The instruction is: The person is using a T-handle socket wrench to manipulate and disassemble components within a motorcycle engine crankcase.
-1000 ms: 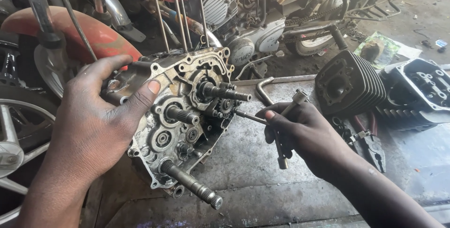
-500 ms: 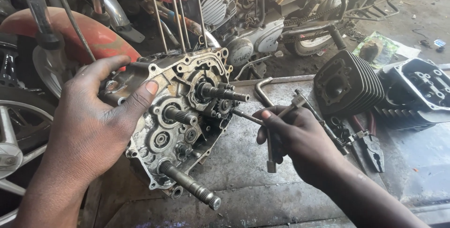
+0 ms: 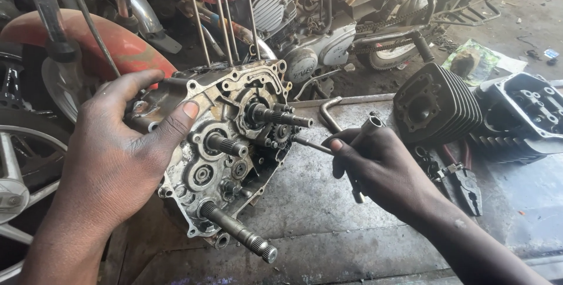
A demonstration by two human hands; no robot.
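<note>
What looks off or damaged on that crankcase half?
Nothing looks broken. The crankcase half is grimy and stands tilted on the metal bench, steadied by the left hand. Its shafts and long studs look straight. The right hand holds a T-handle socket wrench at the gears. Pliers lie loose beside the finned cylinder.

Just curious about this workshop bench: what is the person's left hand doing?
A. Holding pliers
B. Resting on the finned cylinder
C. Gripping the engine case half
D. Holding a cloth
C: the left hand clasps the edge of the engine case half, thumb pressed on its face.
</note>
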